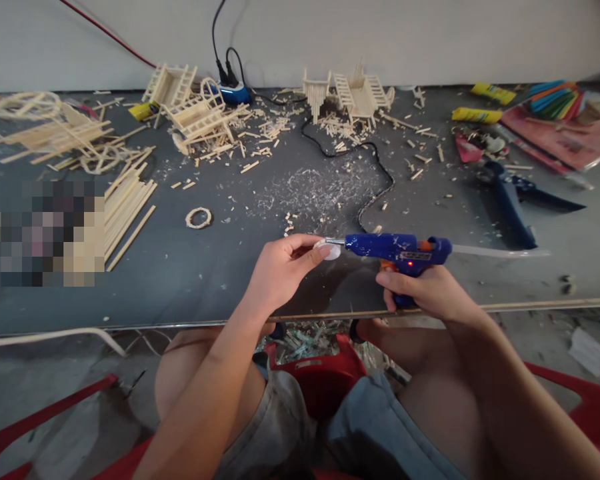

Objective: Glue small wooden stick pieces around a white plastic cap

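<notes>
Left: pale, thin wooden sticks (130,217) lie in a loose bundle; small rough-rimmed ring (199,218) beside them, flat. Centre: your left hand (280,270) pinches a small, whitish rounded piece (331,251) between thumb and fingers, over the near edge of the grey table (220,267), littered with chips. Your right hand (423,288) grips the smooth blue glue gun (395,248), its metal nozzle at the piece. Right: dark blue cutter (515,207). Behind: plain pale wall (380,40).
</notes>
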The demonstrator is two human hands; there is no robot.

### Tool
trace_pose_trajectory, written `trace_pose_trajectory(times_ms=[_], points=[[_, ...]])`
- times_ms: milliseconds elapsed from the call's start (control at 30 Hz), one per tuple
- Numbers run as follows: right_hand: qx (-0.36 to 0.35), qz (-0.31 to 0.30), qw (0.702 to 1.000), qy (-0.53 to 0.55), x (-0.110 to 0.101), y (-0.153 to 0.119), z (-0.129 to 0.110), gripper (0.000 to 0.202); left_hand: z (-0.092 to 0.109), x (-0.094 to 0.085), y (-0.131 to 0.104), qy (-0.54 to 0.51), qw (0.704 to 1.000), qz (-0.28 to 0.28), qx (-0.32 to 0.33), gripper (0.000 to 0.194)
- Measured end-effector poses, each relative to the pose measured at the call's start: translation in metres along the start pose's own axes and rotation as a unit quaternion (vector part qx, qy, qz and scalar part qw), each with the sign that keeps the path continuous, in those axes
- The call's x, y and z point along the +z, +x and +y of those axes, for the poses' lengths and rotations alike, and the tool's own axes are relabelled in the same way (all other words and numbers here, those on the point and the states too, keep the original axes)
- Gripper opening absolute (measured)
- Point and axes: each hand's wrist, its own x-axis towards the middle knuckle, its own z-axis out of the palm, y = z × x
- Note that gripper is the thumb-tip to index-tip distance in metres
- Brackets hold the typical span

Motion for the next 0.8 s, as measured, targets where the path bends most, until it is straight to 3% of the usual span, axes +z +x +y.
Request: trace_pose_trajectory(times_ms=[167,300,433,567,733,800], points=[[-0.012,-0.017,0.999,0.042,0.002,0.001,0.002,0.031,0.003,0.001,0.0,0.01,1.0,-0.017,-0.001,0.034],[-0.043,-0.008,0.979,0.199,0.004,0.003,-0.004,0.029,0.003,0.002,-0.001,0.014,1.0,-0.012,0.003,0.032],[-0.073,0.038,0.953,0.293,-0.012,0.007,-0.014,0.021,0.002,0.0,-0.002,0.026,1.0,0.0,0.005,0.03],[-0.064,0.108,0.952,0.279,-0.04,0.018,-0.019,0.017,0.002,-0.003,-0.003,0.026,1.0,0.01,0.0,0.03],[-0.024,0.193,0.958,0.212,-0.073,0.033,-0.006,0.023,0.004,-0.006,-0.004,0.022,0.999,0.024,-0.005,0.03],[-0.055,0.273,0.947,0.161,-0.082,0.034,0.001,0.024,0.004,-0.007,-0.004,0.02,1.0,0.024,-0.002,0.029]])
